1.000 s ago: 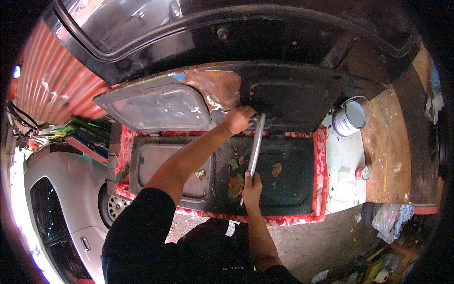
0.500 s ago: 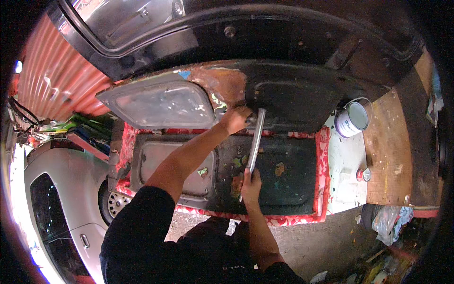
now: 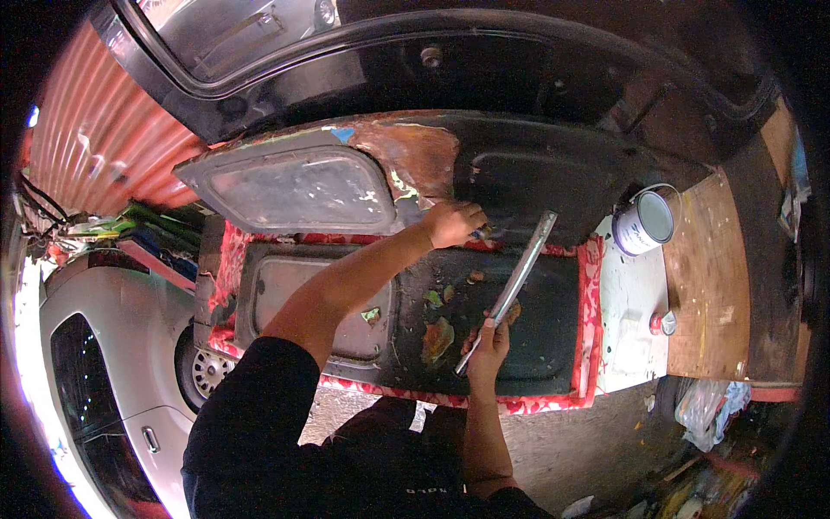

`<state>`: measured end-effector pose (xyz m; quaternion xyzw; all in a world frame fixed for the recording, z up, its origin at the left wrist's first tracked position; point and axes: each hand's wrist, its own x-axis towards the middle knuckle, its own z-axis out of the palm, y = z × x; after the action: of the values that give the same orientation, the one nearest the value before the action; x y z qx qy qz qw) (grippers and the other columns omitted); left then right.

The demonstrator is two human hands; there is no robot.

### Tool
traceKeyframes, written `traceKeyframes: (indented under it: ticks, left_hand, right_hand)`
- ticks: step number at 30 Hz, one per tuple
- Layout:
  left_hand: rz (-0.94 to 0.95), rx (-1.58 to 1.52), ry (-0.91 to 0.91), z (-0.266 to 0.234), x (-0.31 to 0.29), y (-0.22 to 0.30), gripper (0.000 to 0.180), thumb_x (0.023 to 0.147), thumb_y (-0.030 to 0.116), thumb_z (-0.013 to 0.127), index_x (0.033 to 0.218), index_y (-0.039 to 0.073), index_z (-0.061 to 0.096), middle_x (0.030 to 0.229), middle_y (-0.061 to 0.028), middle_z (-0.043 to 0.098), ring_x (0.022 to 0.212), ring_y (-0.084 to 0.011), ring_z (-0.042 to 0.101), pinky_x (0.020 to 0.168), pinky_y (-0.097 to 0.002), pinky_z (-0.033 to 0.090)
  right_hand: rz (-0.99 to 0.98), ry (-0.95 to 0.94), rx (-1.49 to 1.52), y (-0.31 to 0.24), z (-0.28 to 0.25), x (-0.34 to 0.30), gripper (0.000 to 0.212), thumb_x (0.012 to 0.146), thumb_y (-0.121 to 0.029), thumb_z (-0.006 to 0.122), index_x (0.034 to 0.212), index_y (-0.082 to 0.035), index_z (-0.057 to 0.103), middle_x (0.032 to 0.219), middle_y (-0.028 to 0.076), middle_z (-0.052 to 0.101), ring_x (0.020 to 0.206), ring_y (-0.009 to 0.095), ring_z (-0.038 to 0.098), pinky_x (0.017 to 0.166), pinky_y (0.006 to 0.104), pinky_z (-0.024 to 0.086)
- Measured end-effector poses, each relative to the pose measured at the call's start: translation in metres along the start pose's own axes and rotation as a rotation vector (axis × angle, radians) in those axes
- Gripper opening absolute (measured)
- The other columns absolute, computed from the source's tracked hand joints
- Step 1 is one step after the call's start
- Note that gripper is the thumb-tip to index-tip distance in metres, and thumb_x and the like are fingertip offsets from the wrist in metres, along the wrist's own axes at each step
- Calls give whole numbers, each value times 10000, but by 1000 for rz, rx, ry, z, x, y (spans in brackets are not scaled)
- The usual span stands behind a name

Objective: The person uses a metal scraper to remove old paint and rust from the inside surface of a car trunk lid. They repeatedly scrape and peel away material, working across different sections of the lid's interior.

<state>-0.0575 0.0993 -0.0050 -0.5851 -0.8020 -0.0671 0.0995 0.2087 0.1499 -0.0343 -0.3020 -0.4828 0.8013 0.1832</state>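
Observation:
My right hand point(image 3: 490, 348) is closed around the lower part of a long, narrow silvery metal strip point(image 3: 523, 268), which slants up to the right. Farther out, my left hand point(image 3: 451, 225) is closed at the lower edge of a dark panel point(image 3: 553, 190); a small piece sticks out by its fingertips, too small to name. That panel leans back, with a grey recessed area at left and a brown bare patch point(image 3: 411, 156) at its middle. Beneath both hands lies a dark recessed panel point(image 3: 540, 346) with peeling flakes, edged by red-and-white patterned cloth point(image 3: 590, 329).
At right, a paint can point(image 3: 644, 223) and a small red-and-white can point(image 3: 663, 323) stand beside a wooden board point(image 3: 713, 285). A black vehicle body point(image 3: 346, 86) spans the far side. A silver car point(image 3: 121, 346) and pink corrugated sheeting point(image 3: 112, 130) are at left.
The metal strip has swung to the right and tilts more, with my right hand shifting right and slightly nearer. My left hand has moved a little to the right along the panel's edge.

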Motion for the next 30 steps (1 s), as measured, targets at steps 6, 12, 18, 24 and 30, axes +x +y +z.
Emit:
traceKeyframes:
  ticks: [6,12,18,24,30]
  left_hand:
    - [51,26,172,6,-6,-7,381,623,226,724,951,84,591,914,-67,574,891,-248,625,714,-375,529]
    - [-64,-37,202,7,-5,-10,414,647,251,734,996,71,602,952,-99,602,904,-271,625,743,-389,517]
    - [-163,-57,159,5,6,-7,409,688,258,716,1029,58,607,986,-124,626,919,-289,629,777,-398,514]
    - [-119,-8,160,10,-5,-9,397,688,249,714,1014,56,597,983,-106,611,933,-273,618,765,-387,525]
    - [-55,48,125,6,3,-11,410,691,255,717,1030,61,594,998,-101,612,947,-283,618,772,-394,522]
  right_hand:
    - [15,-5,27,7,-4,5,309,958,-316,548,1104,-46,518,612,10,473,434,97,451,372,248,383]
    - [-13,50,-3,12,1,3,290,972,-309,517,1100,-49,503,620,8,462,435,97,447,383,248,385]
    - [-13,41,-98,41,22,-8,258,980,-313,499,1035,-62,489,641,-5,457,457,86,440,405,243,383]
    - [-17,87,84,19,27,-15,276,974,-323,524,1034,-54,515,655,-6,472,479,74,457,415,238,373]
    - [26,-46,-123,35,21,-1,241,986,-296,496,1051,-64,496,627,-11,445,476,74,436,425,236,389]
